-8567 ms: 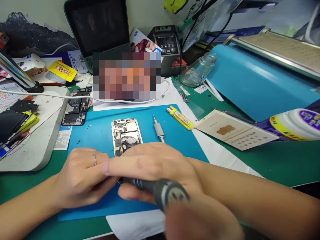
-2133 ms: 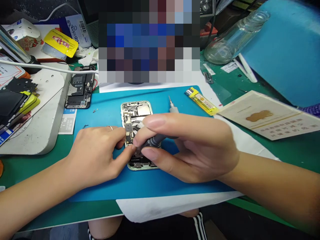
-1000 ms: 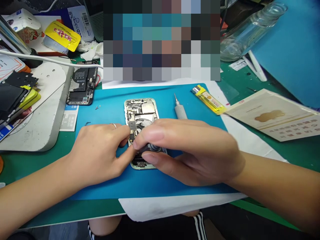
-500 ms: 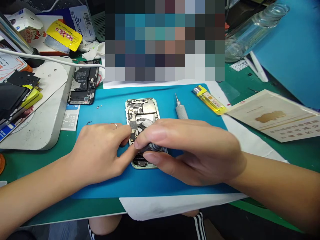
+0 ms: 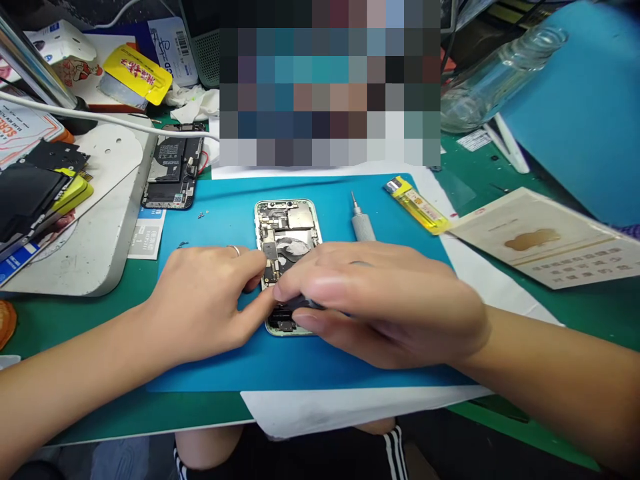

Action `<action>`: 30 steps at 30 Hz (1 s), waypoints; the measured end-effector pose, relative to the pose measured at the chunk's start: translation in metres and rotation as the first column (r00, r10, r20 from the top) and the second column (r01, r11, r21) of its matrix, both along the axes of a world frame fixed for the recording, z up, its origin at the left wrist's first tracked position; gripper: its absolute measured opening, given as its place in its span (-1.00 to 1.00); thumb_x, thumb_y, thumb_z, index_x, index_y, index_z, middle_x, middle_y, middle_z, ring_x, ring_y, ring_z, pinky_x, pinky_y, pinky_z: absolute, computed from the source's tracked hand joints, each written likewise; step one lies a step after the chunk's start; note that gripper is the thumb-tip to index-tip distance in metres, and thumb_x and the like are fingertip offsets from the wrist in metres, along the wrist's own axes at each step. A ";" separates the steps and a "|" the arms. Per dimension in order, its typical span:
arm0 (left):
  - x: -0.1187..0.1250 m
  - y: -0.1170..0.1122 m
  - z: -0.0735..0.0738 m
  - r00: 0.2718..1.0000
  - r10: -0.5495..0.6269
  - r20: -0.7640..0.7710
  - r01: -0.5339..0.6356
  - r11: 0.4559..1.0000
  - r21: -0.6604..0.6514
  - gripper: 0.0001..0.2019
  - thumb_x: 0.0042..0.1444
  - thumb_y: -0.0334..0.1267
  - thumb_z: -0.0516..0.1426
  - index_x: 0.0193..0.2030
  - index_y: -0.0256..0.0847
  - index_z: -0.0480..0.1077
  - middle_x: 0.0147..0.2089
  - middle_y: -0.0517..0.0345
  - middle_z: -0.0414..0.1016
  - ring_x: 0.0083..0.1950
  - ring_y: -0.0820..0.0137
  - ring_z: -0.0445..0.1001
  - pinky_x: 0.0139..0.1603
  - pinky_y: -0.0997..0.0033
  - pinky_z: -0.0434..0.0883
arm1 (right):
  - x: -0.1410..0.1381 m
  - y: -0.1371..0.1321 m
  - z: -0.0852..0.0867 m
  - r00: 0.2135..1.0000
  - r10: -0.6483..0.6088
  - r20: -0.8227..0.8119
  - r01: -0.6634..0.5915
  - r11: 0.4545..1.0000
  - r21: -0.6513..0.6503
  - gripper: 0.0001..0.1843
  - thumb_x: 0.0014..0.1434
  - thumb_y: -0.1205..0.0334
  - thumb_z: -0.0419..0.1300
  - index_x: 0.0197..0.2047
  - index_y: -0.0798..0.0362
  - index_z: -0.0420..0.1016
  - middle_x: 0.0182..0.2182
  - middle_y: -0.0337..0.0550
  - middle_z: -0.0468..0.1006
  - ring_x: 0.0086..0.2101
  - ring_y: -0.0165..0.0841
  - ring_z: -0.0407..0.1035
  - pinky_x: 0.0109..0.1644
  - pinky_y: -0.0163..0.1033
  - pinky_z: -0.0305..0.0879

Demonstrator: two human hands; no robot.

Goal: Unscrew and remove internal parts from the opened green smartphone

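An opened smartphone lies on the blue mat, its circuit board and inner parts bare. At its left edge is my left hand, fingers curled, with the thumb and a finger holding the phone's side. My right hand covers the phone's lower right part. Between its thumb and bent fingers shows a bit of a dark tool; the rest is hidden, so its kind is unclear. Above my right hand, a silver precision screwdriver with a knurled handle lies on the mat.
Tiny screws lie left of the phone. Another opened phone rests beside a white box piled with parts. On the right are a yellow packet, a card and a glass bottle. A white cable crosses the upper left.
My right hand has turned a little, its fingers curling further over the dark tool, which shows less now. My left hand keeps its place at the phone's edge. The view has shifted slightly.
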State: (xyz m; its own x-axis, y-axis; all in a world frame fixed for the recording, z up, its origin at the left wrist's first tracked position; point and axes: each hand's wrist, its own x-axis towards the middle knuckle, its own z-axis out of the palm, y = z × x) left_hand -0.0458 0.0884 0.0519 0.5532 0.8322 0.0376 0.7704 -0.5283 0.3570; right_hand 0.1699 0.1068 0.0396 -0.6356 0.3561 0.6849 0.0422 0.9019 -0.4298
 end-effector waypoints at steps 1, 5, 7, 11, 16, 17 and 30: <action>0.000 0.000 0.000 1.000 0.000 -0.010 0.000 1.000 -0.006 -0.72 0.24 -0.14 0.04 -0.48 -0.09 0.12 -0.58 0.24 0.30 -0.53 0.36 0.29 -0.50 0.31 -0.05 | 0.000 0.000 0.002 1.000 -0.014 0.027 0.014 1.000 0.022 -0.75 0.43 0.45 0.11 0.11 0.03 0.41 -0.41 -0.29 0.61 -0.34 -0.39 0.62 -0.22 -0.34 0.64; 0.001 -0.001 0.002 1.000 -0.014 -0.025 0.015 1.000 0.005 -0.71 0.26 -0.10 0.00 -0.49 -0.09 0.16 -0.56 0.25 0.35 -0.53 0.38 0.31 -0.51 0.31 -0.04 | 0.003 -0.001 0.006 0.998 -0.012 0.059 0.009 0.999 0.050 -0.70 0.38 0.52 0.13 0.10 0.02 0.43 -0.44 -0.32 0.60 -0.30 -0.37 0.64 -0.16 -0.34 0.64; 0.001 -0.001 0.003 1.000 -0.005 -0.027 0.006 1.000 0.026 -0.70 0.27 -0.11 -0.06 -0.49 -0.08 0.16 -0.56 0.27 0.33 -0.53 0.40 0.31 -0.51 0.31 -0.04 | 0.005 -0.001 0.006 1.000 0.005 0.019 -0.006 0.999 0.034 -0.73 0.42 0.48 0.09 0.10 0.06 0.45 -0.44 -0.29 0.57 -0.25 -0.35 0.64 -0.14 -0.30 0.65; 0.003 -0.003 0.004 0.999 0.013 -0.030 -0.011 0.998 0.059 -0.69 0.24 -0.10 -0.15 -0.50 -0.06 0.19 -0.56 0.28 0.31 -0.52 0.42 0.31 -0.52 0.29 0.02 | 0.006 0.000 0.005 0.999 0.043 -0.011 -0.043 0.999 0.025 -0.74 0.47 0.42 0.01 0.08 0.11 0.48 -0.39 -0.23 0.57 -0.21 -0.33 0.62 -0.10 -0.24 0.64; 0.003 -0.002 0.003 1.000 0.013 -0.016 -0.012 0.996 0.083 -0.62 0.27 -0.05 -0.18 -0.50 -0.05 0.23 -0.58 0.30 0.31 -0.54 0.45 0.32 -0.53 0.29 0.05 | 0.008 0.004 0.009 0.998 0.046 0.032 -0.047 0.997 0.056 -0.80 0.44 0.42 0.13 0.05 0.05 0.50 -0.30 -0.21 0.63 -0.26 -0.41 0.58 -0.16 -0.31 0.61; 0.003 -0.003 0.003 1.000 0.016 -0.010 -0.015 0.996 0.087 -0.61 0.29 -0.05 -0.19 -0.49 -0.05 0.24 -0.58 0.30 0.31 -0.54 0.46 0.32 -0.53 0.30 0.04 | 0.009 0.004 0.010 0.999 0.043 0.032 -0.045 0.998 0.049 -0.80 0.44 0.40 0.13 0.06 0.05 0.50 -0.28 -0.20 0.64 -0.24 -0.42 0.58 -0.14 -0.31 0.61; -0.004 0.002 -0.006 0.994 -0.054 0.092 0.049 0.997 0.065 -0.68 0.35 -0.05 0.00 -0.44 -0.04 0.14 -0.57 0.30 0.30 -0.59 0.37 0.25 -0.57 0.25 -0.02 | 0.010 -0.002 0.015 0.998 0.012 0.069 -0.011 1.000 -0.018 -0.78 0.53 0.33 0.05 0.13 0.04 0.47 -0.16 -0.19 0.62 -0.12 -0.44 0.54 -0.01 -0.24 0.57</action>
